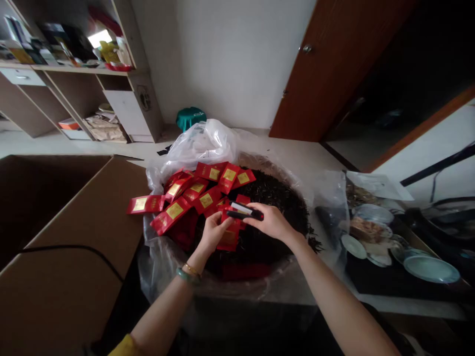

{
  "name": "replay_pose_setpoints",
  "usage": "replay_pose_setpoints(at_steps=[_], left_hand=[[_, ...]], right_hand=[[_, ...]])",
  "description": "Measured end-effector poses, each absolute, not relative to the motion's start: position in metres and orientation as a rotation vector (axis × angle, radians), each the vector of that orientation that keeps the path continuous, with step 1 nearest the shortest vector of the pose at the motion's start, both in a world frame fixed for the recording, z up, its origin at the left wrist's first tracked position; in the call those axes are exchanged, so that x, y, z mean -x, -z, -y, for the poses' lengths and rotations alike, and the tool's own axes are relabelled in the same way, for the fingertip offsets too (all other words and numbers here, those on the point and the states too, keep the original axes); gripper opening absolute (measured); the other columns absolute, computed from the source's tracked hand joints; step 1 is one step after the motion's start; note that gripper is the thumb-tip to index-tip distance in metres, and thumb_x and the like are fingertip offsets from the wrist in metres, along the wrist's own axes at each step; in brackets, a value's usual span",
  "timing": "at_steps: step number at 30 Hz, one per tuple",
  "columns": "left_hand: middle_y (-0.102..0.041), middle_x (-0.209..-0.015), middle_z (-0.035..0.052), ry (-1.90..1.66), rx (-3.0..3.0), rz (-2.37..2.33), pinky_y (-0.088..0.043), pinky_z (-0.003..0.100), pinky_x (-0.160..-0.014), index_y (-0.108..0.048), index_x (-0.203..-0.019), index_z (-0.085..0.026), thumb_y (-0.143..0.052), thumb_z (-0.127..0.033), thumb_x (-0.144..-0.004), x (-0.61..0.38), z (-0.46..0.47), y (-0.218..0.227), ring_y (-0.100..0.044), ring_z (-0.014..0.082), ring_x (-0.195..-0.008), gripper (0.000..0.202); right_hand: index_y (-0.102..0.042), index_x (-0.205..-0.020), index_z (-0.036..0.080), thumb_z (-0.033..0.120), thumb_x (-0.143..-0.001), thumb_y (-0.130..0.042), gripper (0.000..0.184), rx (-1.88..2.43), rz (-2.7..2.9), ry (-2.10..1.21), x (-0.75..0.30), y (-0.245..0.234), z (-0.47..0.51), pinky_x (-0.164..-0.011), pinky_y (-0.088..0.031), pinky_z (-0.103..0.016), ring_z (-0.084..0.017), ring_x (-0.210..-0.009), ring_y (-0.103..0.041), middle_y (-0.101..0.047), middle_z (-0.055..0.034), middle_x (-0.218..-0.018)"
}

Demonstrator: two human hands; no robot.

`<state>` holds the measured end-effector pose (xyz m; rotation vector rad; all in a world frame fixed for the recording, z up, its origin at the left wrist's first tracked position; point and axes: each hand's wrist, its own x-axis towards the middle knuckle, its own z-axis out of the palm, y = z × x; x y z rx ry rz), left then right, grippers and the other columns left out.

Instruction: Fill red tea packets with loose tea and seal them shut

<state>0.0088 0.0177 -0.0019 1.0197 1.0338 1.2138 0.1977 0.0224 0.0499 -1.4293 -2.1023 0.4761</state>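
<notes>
My right hand [269, 220] is closed around the right end of a small black hand-held tool [247, 212] with a white strip along its top, perhaps a stapler or a small bag sealer. My left hand [213, 231] pinches at the tool's left end, thumb and fingers together. Both hands are over a wide tub lined with clear plastic [297, 185], full of dark, loose, dry leaf-like pieces [274, 195]. Red packets with gold labels [208, 199] are heaped on its left side. A red packet [228, 238] lies just beneath the tool, partly covered by my hands.
To the left stands an open cardboard box [85, 207] with a black cord [81, 247] across it. Bowls and lids [430, 268] sit on a dark surface at the right. Shelves [74, 71] and a brown door [315, 64] are behind, beside a green bundle [190, 117].
</notes>
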Motion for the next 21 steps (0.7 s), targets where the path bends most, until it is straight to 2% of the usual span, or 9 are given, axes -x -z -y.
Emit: replay_pose_setpoints(at_steps=[4,7,10,12,15,19,21], left_hand=[[-0.070,-0.074,0.0017,-1.278,-0.912,-1.004,-0.048,0.024,-0.060,-0.068,-0.082,-0.014,-0.078,-0.039,-0.060,-0.008,-0.024,0.001,-0.061,0.0136,-0.063,0.035],[-0.070,-0.070,0.0029,-1.295,-0.892,-1.028,-0.047,0.023,-0.059,-0.071,-0.077,-0.013,-0.078,-0.040,-0.060,-0.010,-0.026,0.006,-0.060,0.0131,-0.060,0.033],[-0.070,-0.065,0.0029,-1.301,-0.900,-1.052,-0.045,0.023,-0.056,-0.072,-0.072,-0.013,-0.077,-0.044,-0.061,-0.014,-0.026,0.009,-0.058,0.0126,-0.057,0.034],[-0.069,-0.063,0.0022,-1.312,-0.934,-1.067,-0.044,0.022,-0.055,-0.073,-0.070,-0.013,-0.075,-0.047,-0.062,-0.017,-0.025,0.009,-0.056,0.0122,-0.056,0.035],[-0.067,-0.061,0.0009,-1.313,-1.010,-1.066,-0.042,0.022,-0.053,-0.073,-0.068,-0.013,-0.073,-0.050,-0.064,-0.019,-0.024,0.010,-0.055,0.0122,-0.056,0.037],[-0.064,-0.058,0.0011,-1.230,-1.073,-1.040,-0.043,0.023,-0.053,-0.071,-0.069,-0.012,-0.067,-0.056,-0.070,-0.017,-0.020,0.009,-0.057,0.0147,-0.059,0.045],[-0.063,-0.057,0.0020,-1.154,-1.073,-1.023,-0.045,0.024,-0.055,-0.070,-0.071,-0.011,-0.061,-0.061,-0.073,-0.012,-0.017,0.007,-0.058,0.0163,-0.061,0.051]], right_hand=[[-0.063,-0.112,0.022,0.044,-0.078,-0.063,0.040,1.577,2.000,-0.233,-0.228,-0.033,-0.040,-0.079,-0.052,-0.033,-0.024,-0.092,-0.068,-0.072,-0.0064,-0.105],[-0.064,-0.110,0.022,0.043,-0.077,-0.064,0.039,1.778,1.995,-0.005,-0.251,-0.016,-0.049,-0.075,-0.051,-0.036,-0.027,-0.091,-0.066,-0.072,-0.0091,-0.102],[-0.067,-0.103,0.019,0.042,-0.078,-0.064,0.034,1.780,1.985,0.130,-0.251,-0.009,-0.050,-0.078,-0.048,-0.040,-0.029,-0.094,-0.062,-0.071,-0.0122,-0.100],[-0.067,-0.100,0.018,0.042,-0.082,-0.060,0.031,1.635,1.939,0.071,-0.234,-0.010,-0.044,-0.082,-0.046,-0.040,-0.028,-0.095,-0.061,-0.070,-0.0126,-0.102],[-0.067,-0.098,0.019,0.045,-0.083,-0.058,0.032,1.375,1.862,-0.358,-0.195,-0.017,-0.031,-0.068,-0.049,-0.031,-0.019,-0.073,-0.063,-0.071,-0.0071,-0.085],[-0.067,-0.071,0.020,0.043,-0.081,-0.060,0.026,1.256,1.724,-0.570,-0.162,-0.024,-0.016,-0.064,-0.048,-0.027,-0.016,-0.064,-0.062,-0.068,-0.0032,-0.070],[-0.066,-0.065,0.020,0.042,-0.079,-0.062,0.026,1.252,1.684,-0.602,-0.161,-0.026,-0.013,-0.064,-0.048,-0.028,-0.017,-0.063,-0.062,-0.067,-0.0024,-0.066]])
